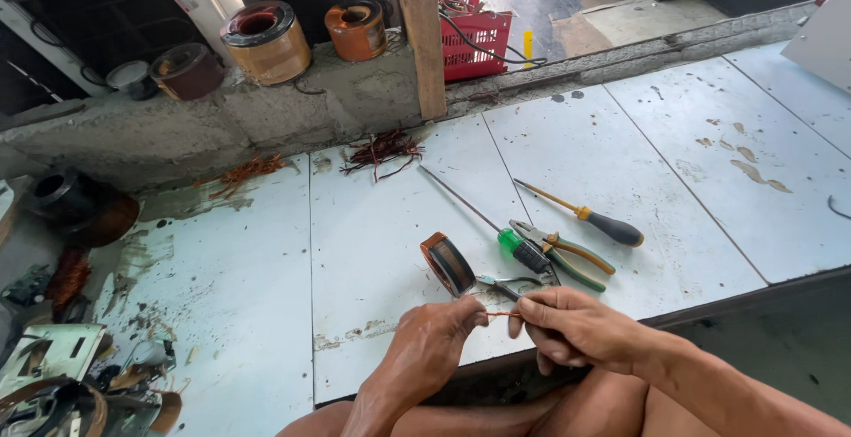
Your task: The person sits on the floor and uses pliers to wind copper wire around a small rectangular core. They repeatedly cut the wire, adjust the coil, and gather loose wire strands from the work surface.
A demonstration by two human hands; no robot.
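Lower centre: left hand and right hand, both pinching a thin copper wire. Just above: small coil, green-handled screwdriver, pliers.

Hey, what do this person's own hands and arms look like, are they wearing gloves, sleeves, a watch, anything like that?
Both are bare. The left hand and the right hand have no gloves, and no rings show on the visible fingers. No watch, bracelet or band shows at either wrist. The forearms are uncovered up to the picture's edge, with no sleeve in view. The nails look short. The bare knees below suggest short or no trouser legs.
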